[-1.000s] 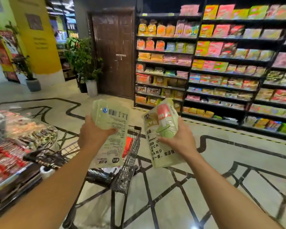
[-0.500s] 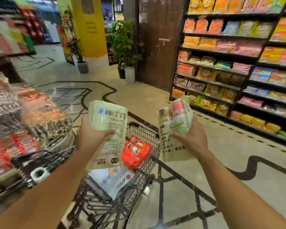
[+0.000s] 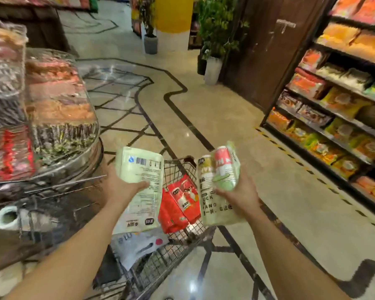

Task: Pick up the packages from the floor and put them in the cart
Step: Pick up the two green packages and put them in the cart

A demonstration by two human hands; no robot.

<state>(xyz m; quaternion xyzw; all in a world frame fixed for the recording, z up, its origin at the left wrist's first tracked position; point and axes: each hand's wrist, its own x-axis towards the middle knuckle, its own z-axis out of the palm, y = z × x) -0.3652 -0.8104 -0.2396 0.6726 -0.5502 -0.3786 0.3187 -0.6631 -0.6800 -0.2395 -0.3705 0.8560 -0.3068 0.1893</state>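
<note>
My left hand (image 3: 122, 187) grips a pale green package (image 3: 139, 169) with its printed back and barcode facing me. My right hand (image 3: 240, 191) grips a second pale green package (image 3: 217, 204) with a red and green picture on its front. Both packages hang over the wire shopping cart (image 3: 178, 167), which stands just below and in front of me. Inside the cart lie red packages (image 3: 180, 202) and a white package (image 3: 139, 245) with a pink dot.
A round display stand (image 3: 59, 118) of wrapped snacks under clear plastic crowds the left side, touching the cart. Dark shelves (image 3: 333, 118) of snack bags run along the right. A white-potted plant (image 3: 213, 70) and a brown door (image 3: 268, 53) lie ahead. Beige tiled floor (image 3: 214, 118) stretches between.
My view has swung left and down, so the cart sits more central and lower. Both hands, still holding their packages, have come over the cart basket.
</note>
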